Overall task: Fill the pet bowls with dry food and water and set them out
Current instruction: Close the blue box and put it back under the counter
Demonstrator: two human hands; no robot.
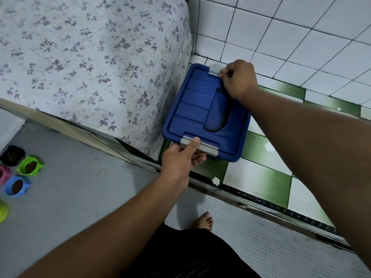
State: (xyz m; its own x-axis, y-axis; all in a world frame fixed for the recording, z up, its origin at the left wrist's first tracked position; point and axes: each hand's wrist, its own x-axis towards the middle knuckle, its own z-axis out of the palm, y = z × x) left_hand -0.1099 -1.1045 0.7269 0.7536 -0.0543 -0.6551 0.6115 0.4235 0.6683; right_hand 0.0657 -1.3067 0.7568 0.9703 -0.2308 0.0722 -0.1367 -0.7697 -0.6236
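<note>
A blue storage box (192, 109) with a lid and grey latches stands on the tiled floor beside the bed. My left hand (181, 157) grips the near grey latch (208, 148), thumb on top. Fingers of my right hand (237, 79) pinch the far grey latch (213, 71). Small pet bowls sit on the grey floor at the far left: a black one (12, 155), a green one (30, 165) and a blue one (17, 186), each with brown dry food inside. A pink bowl (3, 174) and a lime bowl (3, 210) are cut off by the frame edge.
A bed with a floral sheet (90, 63) fills the upper left, its corner against the box. White tiled wall (291, 33) rises behind. A metal door track (261, 201) separates green-and-white tiles from grey flooring. My bare foot (204, 220) stands near the track.
</note>
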